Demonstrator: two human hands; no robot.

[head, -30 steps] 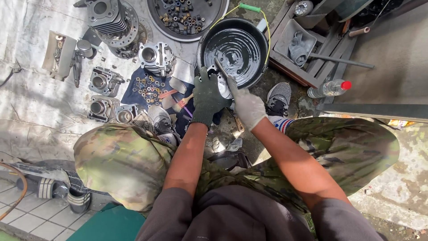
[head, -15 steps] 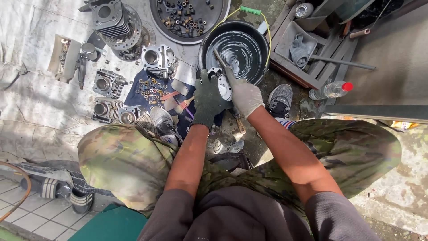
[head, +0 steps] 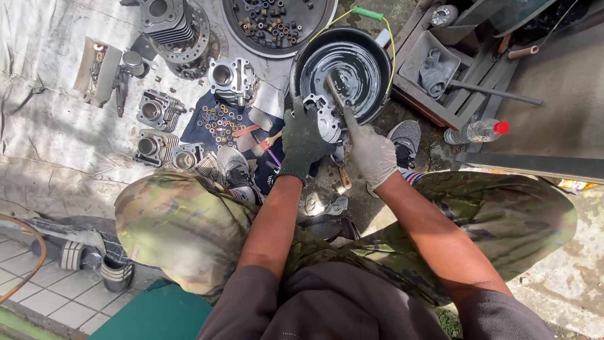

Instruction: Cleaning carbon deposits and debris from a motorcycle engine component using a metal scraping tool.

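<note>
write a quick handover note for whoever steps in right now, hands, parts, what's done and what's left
Left hand, dark glove: holds a metal engine cover at the near rim of the black basin.
Right hand, light glove: grips a brush, its tip over the cover and the dark liquid in the basin.
Nearby: cylinders laid on the sheet, a tray of small parts behind, nuts and washers on a blue cloth, a bottle to the right.
Done: the cover is wet and at the basin.
Left: whether the cover is clean cannot be told; the other parts lie on the sheet.
</note>
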